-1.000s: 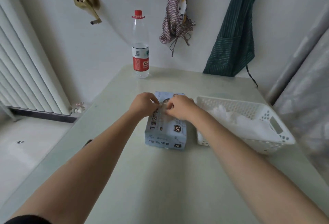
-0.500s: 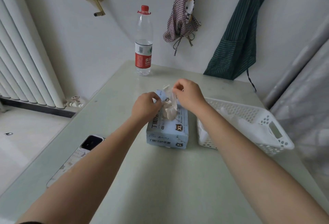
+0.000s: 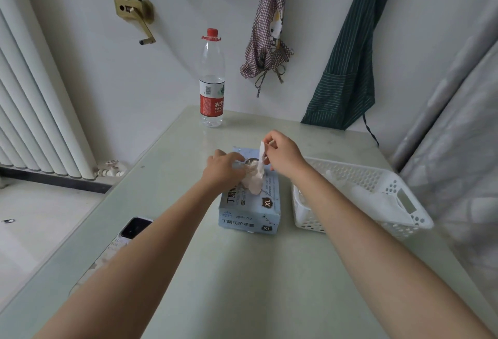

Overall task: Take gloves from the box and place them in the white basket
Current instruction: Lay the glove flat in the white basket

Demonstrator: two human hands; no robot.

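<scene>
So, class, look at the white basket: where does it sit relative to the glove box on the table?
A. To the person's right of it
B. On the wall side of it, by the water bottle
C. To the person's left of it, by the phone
A: the white basket sits beside the glove box on the side of the right hand.

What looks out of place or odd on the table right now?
Little is wrong. A bunched wad of gloves bulges from the box opening while the right hand pulls one strip upward and the left hand pinches the wad. The phone lies near the table's left edge.
</scene>
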